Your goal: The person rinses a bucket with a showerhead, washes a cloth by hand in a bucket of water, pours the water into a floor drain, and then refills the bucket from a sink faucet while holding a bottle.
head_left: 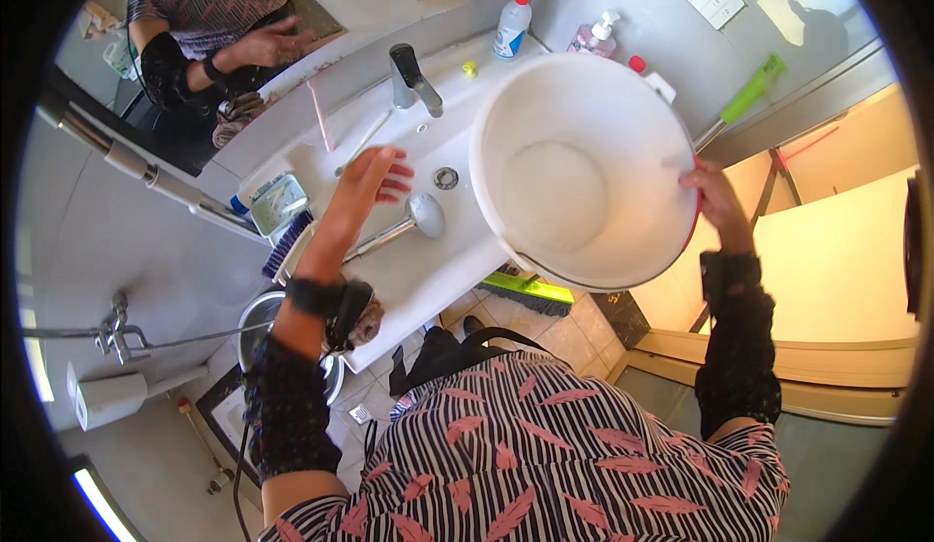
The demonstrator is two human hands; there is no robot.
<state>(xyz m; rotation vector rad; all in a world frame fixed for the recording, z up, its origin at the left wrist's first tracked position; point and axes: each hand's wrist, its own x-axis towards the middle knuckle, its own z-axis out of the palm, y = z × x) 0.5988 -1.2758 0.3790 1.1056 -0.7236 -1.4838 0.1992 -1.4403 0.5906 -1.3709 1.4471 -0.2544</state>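
The right hand [718, 201] grips the rim of a big round white plastic basin [584, 167], smooth inside with a flat circular bottom, tilted up on edge over the right end of the white sink [428, 153] so its open mouth faces the person. The left hand [375, 180] hovers open over the sink bowl, fingers spread and holding nothing, just above a shiny metal shower head [420, 217] lying on the glossy ceramic beside the round drain [447, 178]. A chrome tap [413, 78] stands at the back edge, and a clear bottle with a red cap [511, 27] sits near the basin's far rim.
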